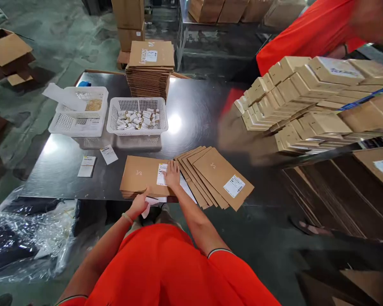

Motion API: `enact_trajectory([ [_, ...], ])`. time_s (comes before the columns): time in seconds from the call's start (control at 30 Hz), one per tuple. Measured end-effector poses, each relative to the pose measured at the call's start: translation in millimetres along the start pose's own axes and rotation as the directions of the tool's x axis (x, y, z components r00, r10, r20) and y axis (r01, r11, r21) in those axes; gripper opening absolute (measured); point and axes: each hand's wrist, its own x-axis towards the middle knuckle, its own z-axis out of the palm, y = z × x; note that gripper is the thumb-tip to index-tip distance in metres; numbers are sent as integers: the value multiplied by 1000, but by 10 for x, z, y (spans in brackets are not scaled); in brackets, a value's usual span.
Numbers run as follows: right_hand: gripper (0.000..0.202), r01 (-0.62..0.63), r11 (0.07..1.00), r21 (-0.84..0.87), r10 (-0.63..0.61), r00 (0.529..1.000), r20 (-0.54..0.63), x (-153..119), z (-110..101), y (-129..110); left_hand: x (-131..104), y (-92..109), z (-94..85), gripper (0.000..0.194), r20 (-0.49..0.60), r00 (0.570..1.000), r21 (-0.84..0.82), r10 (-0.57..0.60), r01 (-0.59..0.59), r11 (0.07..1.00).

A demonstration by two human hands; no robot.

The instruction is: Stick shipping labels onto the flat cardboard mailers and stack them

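A stack of flat brown cardboard pieces (140, 172) lies at the table's front edge. On its top piece is a white printed label (161, 175). My right hand (172, 174) rests flat on that label's right part, fingers stretched out. At the front edge of the stack, my left hand (139, 205) is closed on a crumpled white paper (149, 205) that hangs over the table edge. Fanned out on the right are several more flat cardboard pieces (217, 174), the top one with a label (234, 185). A white sheet (189, 189) shows partly between the two groups.
White baskets stand behind, one (137, 131) with many small white-and-gold items, another (79, 129) with papers. Label stacks (87, 166) lie on the left. A tall cardboard stack (151, 63) stands at the back. Piled boxes (306, 89) fill the right, beside a person in red (303, 34).
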Motion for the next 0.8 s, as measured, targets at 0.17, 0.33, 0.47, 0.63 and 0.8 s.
enact_trajectory([
  [0.17, 33, -265, 951, 157, 296, 928, -226, -226, -209, 427, 23, 25, -1, 89, -9, 1000, -39, -16, 15, 999],
  [0.33, 19, -332, 921, 205, 377, 894, -243, -422, 62, 211, 48, 41, -75, 83, 10, 999, -2, 52, -52, 999],
  [0.47, 31, -295, 825, 482, 444, 867, -229, -325, -64, 181, 32, 28, -151, 72, 11, 989, -119, 146, -144, 982],
  [0.63, 48, -353, 700, 620, 670, 626, -400, -507, -1084, 932, -38, -26, -93, 56, 75, 966, -396, 246, -198, 897],
  [0.8, 64, -517, 626, 584, 780, 392, -488, -912, -1938, 1363, -177, 48, 18, 62, 78, 972, -536, 224, -148, 831],
])
